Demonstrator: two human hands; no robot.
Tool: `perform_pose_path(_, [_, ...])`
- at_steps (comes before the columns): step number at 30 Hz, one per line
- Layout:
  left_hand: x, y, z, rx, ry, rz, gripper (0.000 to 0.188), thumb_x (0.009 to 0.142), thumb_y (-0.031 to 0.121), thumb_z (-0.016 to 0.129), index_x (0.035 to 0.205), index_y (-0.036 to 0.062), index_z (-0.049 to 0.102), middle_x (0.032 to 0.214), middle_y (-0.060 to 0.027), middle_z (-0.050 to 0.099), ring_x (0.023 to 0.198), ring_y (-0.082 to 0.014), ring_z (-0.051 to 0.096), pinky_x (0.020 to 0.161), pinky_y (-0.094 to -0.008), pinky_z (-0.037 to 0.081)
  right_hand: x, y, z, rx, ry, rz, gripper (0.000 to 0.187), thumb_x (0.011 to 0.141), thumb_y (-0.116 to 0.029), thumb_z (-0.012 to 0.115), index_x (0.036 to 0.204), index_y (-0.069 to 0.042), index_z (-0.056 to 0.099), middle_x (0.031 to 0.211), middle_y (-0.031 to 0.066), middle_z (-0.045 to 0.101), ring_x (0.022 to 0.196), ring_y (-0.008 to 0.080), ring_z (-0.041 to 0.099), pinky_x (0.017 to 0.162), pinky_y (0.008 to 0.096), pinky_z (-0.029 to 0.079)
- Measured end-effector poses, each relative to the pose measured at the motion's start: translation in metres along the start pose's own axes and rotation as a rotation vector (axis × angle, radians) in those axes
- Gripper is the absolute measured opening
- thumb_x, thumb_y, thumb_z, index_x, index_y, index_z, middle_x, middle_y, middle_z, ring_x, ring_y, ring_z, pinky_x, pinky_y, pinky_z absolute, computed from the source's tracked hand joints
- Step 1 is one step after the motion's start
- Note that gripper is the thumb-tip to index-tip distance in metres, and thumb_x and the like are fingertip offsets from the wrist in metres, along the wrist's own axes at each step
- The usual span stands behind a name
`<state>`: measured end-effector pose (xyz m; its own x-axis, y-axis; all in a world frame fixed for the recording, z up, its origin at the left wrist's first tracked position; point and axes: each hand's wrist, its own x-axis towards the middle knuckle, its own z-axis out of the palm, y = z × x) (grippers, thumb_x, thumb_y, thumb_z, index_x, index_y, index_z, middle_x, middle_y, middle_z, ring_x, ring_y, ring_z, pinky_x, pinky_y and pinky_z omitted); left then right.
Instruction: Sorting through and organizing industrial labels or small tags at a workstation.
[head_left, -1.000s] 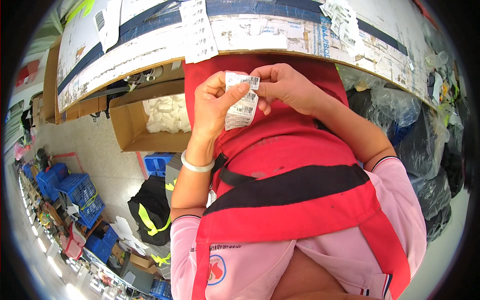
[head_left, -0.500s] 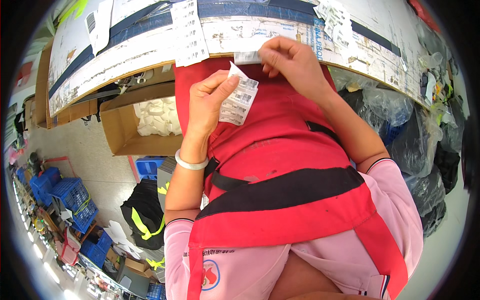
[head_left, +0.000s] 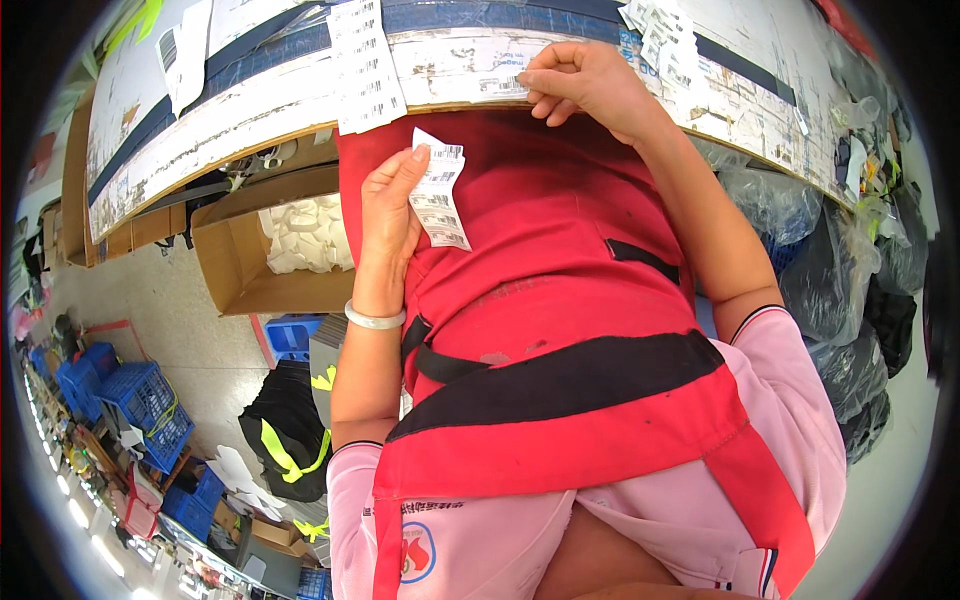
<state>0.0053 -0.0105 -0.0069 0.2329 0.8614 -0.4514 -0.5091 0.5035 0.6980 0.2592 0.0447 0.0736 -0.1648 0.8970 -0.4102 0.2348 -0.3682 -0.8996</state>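
Observation:
In my left hand (head_left: 390, 200) is a short strip of white barcode labels (head_left: 438, 212), pinched between thumb and fingers. The strip hangs in front of my red apron (head_left: 540, 240), its top corner curled up. My right hand (head_left: 595, 92) is closed at the table's near edge, thumb and forefinger pinching the end of a single white label (head_left: 500, 88). That label lies over the worn white tabletop (head_left: 440, 70). A long strip of barcode labels (head_left: 365, 65) rests on the table to the left of it, overhanging the edge.
More labels lie in a loose pile (head_left: 662, 40) at the right of the table. Another white sheet (head_left: 188, 60) is at the left. Below the table stands a cardboard box (head_left: 230, 260) holding white pieces. Clear plastic bags (head_left: 830, 270) crowd the right side; blue crates (head_left: 150, 410) stand lower left.
My left hand has moved left and slightly down with its strip, away from the right hand. My right hand has moved up and right, carrying its label from the table edge onto the tabletop.

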Motion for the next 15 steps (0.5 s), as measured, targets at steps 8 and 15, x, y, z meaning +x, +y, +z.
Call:
perform_pose_path(8, [0.0003,0.0004,0.0004,-0.007,0.010,-0.007,0.018,0.090,0.018,0.063,0.097,0.0019,0.065,0.087,-0.0079,0.069,0.072,-0.0140,0.066,0.063,-0.0277,0.056,0.0085,0.0023,-0.0025,0.019,-0.028,0.054,0.018,0.086,-0.020,0.066,0.090,-0.002,0.063,0.076,0.0040,0.063,0.065,0.0106,0.063,0.057,0.0210,0.053])
perform_pose_path(15, [0.0012,-0.0011,-0.0011,0.006,-0.005,-0.009,0.019,0.090,0.018,0.062,0.098,0.0013,0.065,0.087,-0.0075,0.069,0.072,-0.0138,0.066,0.063,-0.0282,0.057,0.0087,0.0018,-0.0016,0.023,-0.023,0.068,0.018,0.086,-0.021,0.067,0.089,-0.003,0.063,0.075,0.0038,0.063,0.065,0.0102,0.063,0.057,0.0206,0.053])
